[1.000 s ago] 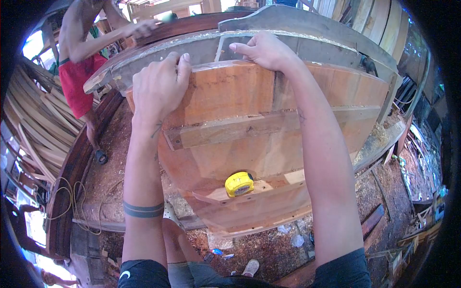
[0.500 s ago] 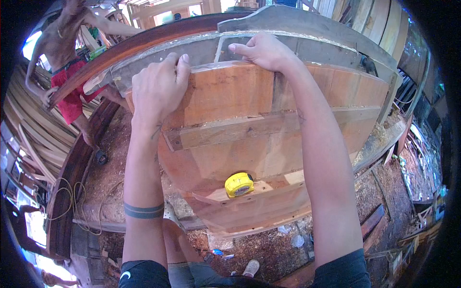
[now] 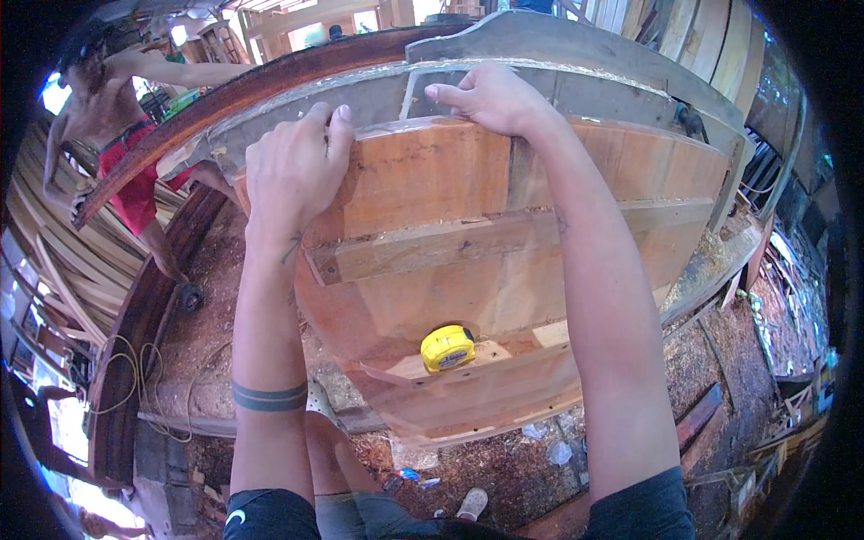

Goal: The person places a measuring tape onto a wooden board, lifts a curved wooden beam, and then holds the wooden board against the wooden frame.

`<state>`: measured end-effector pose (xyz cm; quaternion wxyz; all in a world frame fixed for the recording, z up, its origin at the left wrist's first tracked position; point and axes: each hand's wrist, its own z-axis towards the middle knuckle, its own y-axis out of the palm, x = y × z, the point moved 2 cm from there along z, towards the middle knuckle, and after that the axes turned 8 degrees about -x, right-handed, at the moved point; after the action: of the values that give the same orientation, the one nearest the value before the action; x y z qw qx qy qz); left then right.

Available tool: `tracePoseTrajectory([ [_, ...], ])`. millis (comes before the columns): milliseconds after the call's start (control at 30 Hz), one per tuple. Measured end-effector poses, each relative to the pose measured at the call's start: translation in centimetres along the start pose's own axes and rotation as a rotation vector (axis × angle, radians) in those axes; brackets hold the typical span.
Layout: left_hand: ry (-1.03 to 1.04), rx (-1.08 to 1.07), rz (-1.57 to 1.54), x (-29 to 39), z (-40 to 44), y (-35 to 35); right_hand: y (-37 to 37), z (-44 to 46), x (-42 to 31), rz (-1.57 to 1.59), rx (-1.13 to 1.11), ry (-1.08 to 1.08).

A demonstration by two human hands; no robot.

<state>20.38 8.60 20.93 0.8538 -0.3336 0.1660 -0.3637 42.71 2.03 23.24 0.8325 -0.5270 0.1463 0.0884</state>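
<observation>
A broad wooden panel (image 3: 423, 171) of orange-brown boards with cross battens stands tilted in front of me. My left hand (image 3: 292, 166) is closed over its top edge near the left corner, thumb pointing up. Farther right, my right hand (image 3: 499, 99) curls over the same edge, its fingertips hidden behind the wood. A yellow tape measure (image 3: 447, 348) rests on the panel's lower batten, between my forearms and touched by neither hand. Just behind the top edge runs a grey curved timber frame (image 3: 360, 99).
At the left, a co-worker in red shorts (image 3: 130, 166) holds a long dark curved plank (image 3: 225, 94) lying along the grey frame. Stacked boards (image 3: 67, 234) and a thin cord (image 3: 135, 378) lie left. Sawdust and scraps cover the floor (image 3: 630, 432).
The dark plank's near end has shifted left and slightly down, with the co-worker's hand on it. The co-worker's upper body has lowered. My hands keep their places on the panel.
</observation>
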Motion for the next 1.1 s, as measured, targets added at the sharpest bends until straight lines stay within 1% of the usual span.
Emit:
tracePoseTrajectory([
  [433, 0.011, 0.008, -0.019, -0.03, 0.0, 0.03, -0.27, -0.43, -0.6, -0.048, -0.049, 0.012],
  [1100, 0.004, 0.0, -0.006, -0.08, 0.06, 0.06, -0.31, -0.44, -0.6, -0.043, -0.038, 0.012],
])
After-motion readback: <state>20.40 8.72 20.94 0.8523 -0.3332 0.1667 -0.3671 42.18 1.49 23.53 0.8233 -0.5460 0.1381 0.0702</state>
